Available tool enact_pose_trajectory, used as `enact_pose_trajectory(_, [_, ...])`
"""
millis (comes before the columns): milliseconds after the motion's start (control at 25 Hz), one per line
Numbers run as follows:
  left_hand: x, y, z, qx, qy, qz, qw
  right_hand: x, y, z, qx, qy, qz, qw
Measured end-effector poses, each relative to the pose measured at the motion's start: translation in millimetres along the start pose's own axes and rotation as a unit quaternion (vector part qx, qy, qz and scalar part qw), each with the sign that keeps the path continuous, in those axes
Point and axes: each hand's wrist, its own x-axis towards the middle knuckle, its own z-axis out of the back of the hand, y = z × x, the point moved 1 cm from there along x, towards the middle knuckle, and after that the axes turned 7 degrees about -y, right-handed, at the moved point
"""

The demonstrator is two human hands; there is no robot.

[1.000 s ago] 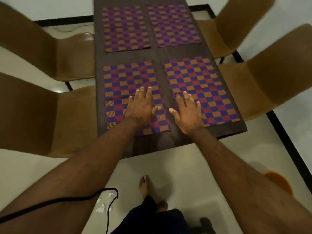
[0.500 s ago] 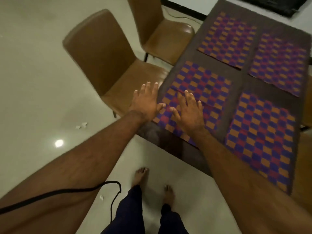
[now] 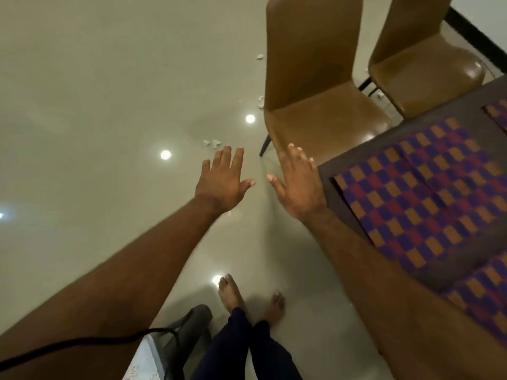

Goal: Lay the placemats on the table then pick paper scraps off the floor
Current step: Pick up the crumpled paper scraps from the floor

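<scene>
Checkered purple, red and orange placemats [image 3: 428, 198] lie flat on the dark table [image 3: 333, 171] at the right. My left hand [image 3: 223, 182] hangs open over the pale floor, fingers spread, empty. My right hand [image 3: 297, 185] is open too, just left of the table's corner, touching nothing. Small white paper scraps [image 3: 212, 143] lie on the floor just beyond my left fingertips. More paper scraps [image 3: 260, 101] sit by the near chair's back, and another paper scrap [image 3: 260, 56] lies farther off.
Two tan chairs [image 3: 315, 105] [image 3: 422, 58] stand along the table's left side. One more scrap [image 3: 380, 96] lies between their legs. My bare feet [image 3: 233, 294] stand on the glossy floor. A grey object [image 3: 175, 333] and a black cable [image 3: 82, 344] are at the bottom left.
My view has swung left from the table to the floor. Both hands have lifted off the placemat and now hover over the floor near the table corner.
</scene>
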Motion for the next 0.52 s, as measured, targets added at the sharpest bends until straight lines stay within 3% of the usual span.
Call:
enact_pose_trajectory(240, [-76.4,102.8,-69.1,0.004,0.048,0.125,0.991,-18.5,62.7,-97.9,0.02,0.102,0.061,0.993])
enact_pose_trajectory(520, [-99.6,139.0,-142.1,-0.029,0.061,0.16,0.985,-57.8,67.8,-179.4,-0.007,0.18,0.073,0.981])
